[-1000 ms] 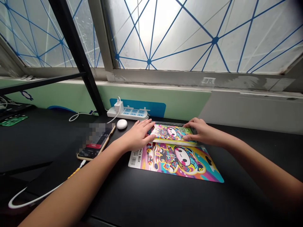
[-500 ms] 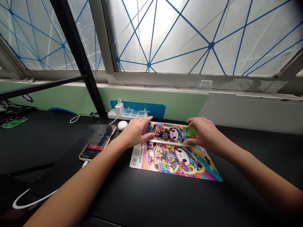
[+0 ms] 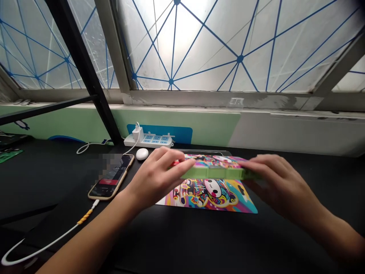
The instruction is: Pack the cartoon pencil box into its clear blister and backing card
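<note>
Left hand (image 3: 159,171) and right hand (image 3: 281,180) clasp opposite ends of a green-sided, cartoon-topped box (image 3: 213,173) over a printed card (image 3: 209,195); black tabletop (image 3: 194,243) extends nearer and rightward.

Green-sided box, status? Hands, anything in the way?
Left hand gripping left end, right hand gripping right end. Green-sided box partly hiding printed card. Phone apart, off to the left.
</note>
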Demonstrator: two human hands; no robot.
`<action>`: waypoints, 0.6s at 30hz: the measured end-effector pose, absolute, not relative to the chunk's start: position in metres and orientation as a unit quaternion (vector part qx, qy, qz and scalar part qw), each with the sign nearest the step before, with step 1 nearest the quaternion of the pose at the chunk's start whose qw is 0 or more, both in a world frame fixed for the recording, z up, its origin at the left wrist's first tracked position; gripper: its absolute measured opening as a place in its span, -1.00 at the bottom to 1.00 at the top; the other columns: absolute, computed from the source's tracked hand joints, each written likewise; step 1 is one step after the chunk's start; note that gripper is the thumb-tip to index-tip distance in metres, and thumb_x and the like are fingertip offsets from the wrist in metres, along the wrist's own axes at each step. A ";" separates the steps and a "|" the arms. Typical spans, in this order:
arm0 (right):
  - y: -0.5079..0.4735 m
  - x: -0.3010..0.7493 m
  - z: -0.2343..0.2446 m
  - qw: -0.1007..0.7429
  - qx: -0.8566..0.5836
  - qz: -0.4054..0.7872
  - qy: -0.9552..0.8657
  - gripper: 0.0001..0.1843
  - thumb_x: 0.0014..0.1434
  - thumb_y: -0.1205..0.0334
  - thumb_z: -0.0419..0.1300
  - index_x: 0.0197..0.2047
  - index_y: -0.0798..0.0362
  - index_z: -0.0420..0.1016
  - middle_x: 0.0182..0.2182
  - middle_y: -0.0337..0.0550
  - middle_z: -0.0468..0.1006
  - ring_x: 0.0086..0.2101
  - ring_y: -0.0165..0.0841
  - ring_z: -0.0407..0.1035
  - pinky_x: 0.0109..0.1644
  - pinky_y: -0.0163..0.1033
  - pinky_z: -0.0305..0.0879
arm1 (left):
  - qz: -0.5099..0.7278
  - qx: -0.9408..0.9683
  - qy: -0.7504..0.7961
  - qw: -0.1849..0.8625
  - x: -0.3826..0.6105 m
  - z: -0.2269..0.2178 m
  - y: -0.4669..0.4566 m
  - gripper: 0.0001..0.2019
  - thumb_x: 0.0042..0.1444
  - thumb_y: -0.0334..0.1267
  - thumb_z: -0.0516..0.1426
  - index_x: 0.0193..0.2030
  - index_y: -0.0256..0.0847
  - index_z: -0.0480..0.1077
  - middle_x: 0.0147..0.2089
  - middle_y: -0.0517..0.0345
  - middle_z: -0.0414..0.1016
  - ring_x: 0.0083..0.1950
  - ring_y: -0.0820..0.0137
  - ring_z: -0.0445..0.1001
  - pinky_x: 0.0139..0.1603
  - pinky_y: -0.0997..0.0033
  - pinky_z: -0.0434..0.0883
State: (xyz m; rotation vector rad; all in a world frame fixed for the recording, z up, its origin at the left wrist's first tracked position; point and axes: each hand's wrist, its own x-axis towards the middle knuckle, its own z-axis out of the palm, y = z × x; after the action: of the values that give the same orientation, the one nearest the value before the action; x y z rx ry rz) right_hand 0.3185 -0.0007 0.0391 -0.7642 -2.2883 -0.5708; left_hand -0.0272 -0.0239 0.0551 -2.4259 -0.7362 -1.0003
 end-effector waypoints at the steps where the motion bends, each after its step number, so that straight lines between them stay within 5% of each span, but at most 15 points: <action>1: -0.013 0.323 0.033 0.326 -0.282 -0.222 -0.874 -0.62 0.28 0.35 0.26 0.15 -0.05 0.47 -0.18 -0.02 0.57 -0.19 -0.06 0.48 -0.07 0.05 0.45 | -0.343 -0.880 -0.262 0.201 -0.028 0.050 -0.032 -0.66 0.30 -0.39 0.24 0.19 -0.28 0.42 -0.03 -0.07 0.54 -0.06 0.20 0.44 -0.02 0.14 0.48; 7: -0.050 0.323 -0.006 0.268 -0.217 -0.206 -0.916 -0.77 0.31 0.50 0.13 -0.02 0.11 0.49 -0.18 -0.01 0.60 -0.14 -0.18 0.50 0.02 -0.04 0.45 | -0.255 -0.922 -0.255 0.139 -0.045 0.000 -0.052 -0.61 0.31 -0.47 0.15 0.25 -0.18 0.38 0.07 -0.06 0.54 0.10 0.14 0.44 0.12 0.10 0.44; 12: -0.044 0.318 -0.014 0.281 -0.282 -0.098 -0.912 -0.80 0.34 0.33 0.19 0.03 0.03 0.38 0.08 0.15 0.56 0.01 -0.13 0.53 0.00 -0.04 0.53 | -0.223 -0.917 -0.328 -0.033 -0.050 -0.008 -0.054 -0.39 0.24 -0.07 0.29 0.37 -0.11 0.25 0.32 -0.16 0.35 0.32 0.01 0.32 0.29 -0.03 0.39; 18: -0.037 0.338 -0.016 0.238 -0.399 0.113 -0.878 -0.29 0.12 -0.09 0.43 0.23 -0.10 0.29 0.28 0.13 0.43 0.18 0.01 0.44 0.12 0.07 0.52 | -0.204 -0.882 -0.402 -0.139 -0.057 -0.006 -0.049 -0.28 0.24 -0.07 0.29 0.46 -0.02 0.11 0.44 -0.10 0.23 0.45 0.03 0.21 0.42 -0.06 0.27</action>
State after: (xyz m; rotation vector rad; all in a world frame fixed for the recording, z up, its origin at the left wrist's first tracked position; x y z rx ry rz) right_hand 0.3378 -0.0368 -0.0165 -1.0926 -2.4061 0.3100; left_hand -0.0574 -0.0490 -0.0065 -3.0459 -1.3881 -0.7040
